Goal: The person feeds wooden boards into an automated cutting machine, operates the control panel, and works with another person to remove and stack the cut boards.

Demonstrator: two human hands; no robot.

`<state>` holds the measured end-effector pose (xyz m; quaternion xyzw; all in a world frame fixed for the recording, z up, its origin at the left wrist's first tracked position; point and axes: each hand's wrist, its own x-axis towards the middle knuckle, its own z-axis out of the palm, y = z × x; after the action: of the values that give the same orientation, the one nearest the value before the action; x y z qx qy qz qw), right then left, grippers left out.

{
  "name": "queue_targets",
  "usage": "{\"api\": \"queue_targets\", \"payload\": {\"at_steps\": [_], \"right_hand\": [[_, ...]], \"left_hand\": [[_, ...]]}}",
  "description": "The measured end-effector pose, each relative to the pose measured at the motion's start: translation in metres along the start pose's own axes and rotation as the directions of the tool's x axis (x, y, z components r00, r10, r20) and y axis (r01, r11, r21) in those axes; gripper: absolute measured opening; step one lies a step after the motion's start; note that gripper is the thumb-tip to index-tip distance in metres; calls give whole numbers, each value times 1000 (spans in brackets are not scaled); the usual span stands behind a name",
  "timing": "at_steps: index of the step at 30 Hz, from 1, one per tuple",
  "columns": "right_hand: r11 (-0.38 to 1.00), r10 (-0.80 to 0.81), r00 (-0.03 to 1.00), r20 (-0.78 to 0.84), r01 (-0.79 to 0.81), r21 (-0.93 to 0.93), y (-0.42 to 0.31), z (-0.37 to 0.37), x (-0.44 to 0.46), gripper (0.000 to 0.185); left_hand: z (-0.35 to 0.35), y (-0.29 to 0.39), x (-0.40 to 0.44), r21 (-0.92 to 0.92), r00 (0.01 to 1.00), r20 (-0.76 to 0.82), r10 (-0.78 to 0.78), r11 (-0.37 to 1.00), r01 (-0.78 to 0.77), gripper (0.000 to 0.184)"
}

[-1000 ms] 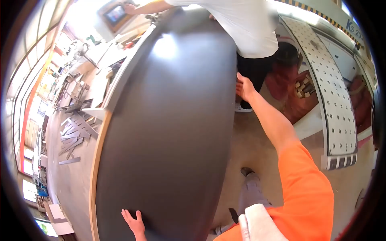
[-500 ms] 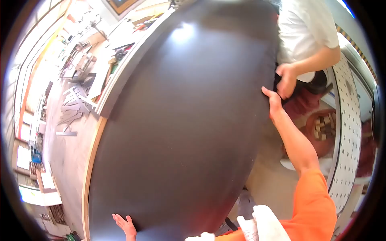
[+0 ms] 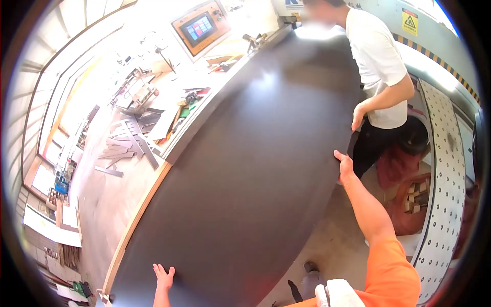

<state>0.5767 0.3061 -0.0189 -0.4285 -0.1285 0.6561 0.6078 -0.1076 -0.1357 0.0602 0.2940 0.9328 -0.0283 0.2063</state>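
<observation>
A large dark panel (image 3: 240, 179) with a smooth, slightly glossy face fills the middle of the head view. My left hand (image 3: 164, 278) lies on its near left part, fingers spread and palm down. At the right edge, my right hand (image 3: 346, 167) grips the panel, thumb on top and the other fingers hidden beneath. Just beyond it, a co-worker's hand (image 3: 358, 116) touches the same edge. Along the panel's left side runs a pale wooden strip (image 3: 137, 217).
A co-worker in a white shirt (image 3: 381, 66) stands at the far right. Right of the floor gap is a perforated metal table (image 3: 444, 169). A container of small blocks (image 3: 417, 197) stands below. Left are metal strips (image 3: 125, 143) on the floor and a control screen (image 3: 199, 27).
My view has tilted up, bringing the control screen and more of the co-worker into sight. The co-worker's hand is farther from my right hand. Both my hands stay on the panel.
</observation>
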Motion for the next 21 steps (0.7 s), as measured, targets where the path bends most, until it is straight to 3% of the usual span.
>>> {"api": "queue_targets", "payload": {"at_steps": [1, 4, 5, 8, 10, 12, 14, 15, 16, 17, 18, 19, 20, 21], "right_hand": [[999, -13, 999, -46, 12, -30, -2, 2, -3, 45], [993, 78, 996, 38, -74, -93, -2, -16, 17, 45], [986, 76, 997, -25, -78, -145, -4, -13, 16, 40], [933, 101, 995, -16, -100, -345, -15, -12, 7, 43], [839, -67, 995, -78, 14, -543, -21, -17, 9, 47], [684, -272, 950, -150, 81, -725, -28, -22, 10, 58], [470, -612, 781, -125, 232, -852, -20, -36, 58, 61], [521, -556, 830, 48, 393, -758, -59, 20, 2, 67], [523, -610, 790, 63, 460, -718, -69, 51, 5, 70], [298, -787, 575, 224, 671, -679, -74, 80, 34, 70], [476, -522, 752, 402, 648, -595, -119, 150, -61, 63], [471, -504, 646, 574, 762, -445, -122, 192, -100, 53], [373, -476, 528, 704, 846, -382, -122, 222, -150, 44], [313, -446, 434, 783, 895, -318, -105, 234, -169, 40]], "left_hand": [[1, 3, -3, -20, 1000, -4, -11, 1000, 11, 93], [1, 6, -25, -43, 1000, -6, -20, 999, 19, 92], [3, 8, -39, -41, 1000, -10, -11, 999, 11, 91], [16, 2, -91, -91, 996, -67, 56, 994, -62, 86], [35, -27, -126, -190, 982, -168, 91, 974, -123, 84], [67, -82, -160, -278, 920, -389, 42, 947, -161, 76], [72, -119, -218, -253, 877, -467, -115, 967, -9, 80], [70, -131, -244, -253, 828, -524, -200, 965, 73, 75], [75, -147, -273, -251, 770, -569, -287, 953, 169, 71], [121, -245, -253, -420, 756, -510, -411, 886, 198, 71], [124, -261, -279, -477, 728, -485, -485, 844, 244, 69], [126, -270, -300, -507, 649, -527, -549, 816, 279, 64], [136, -290, -312, -553, 601, -529, -599, 780, 291, 64], [139, -303, -322, -643, 586, -512, -629, 732, 224, 62]]}}
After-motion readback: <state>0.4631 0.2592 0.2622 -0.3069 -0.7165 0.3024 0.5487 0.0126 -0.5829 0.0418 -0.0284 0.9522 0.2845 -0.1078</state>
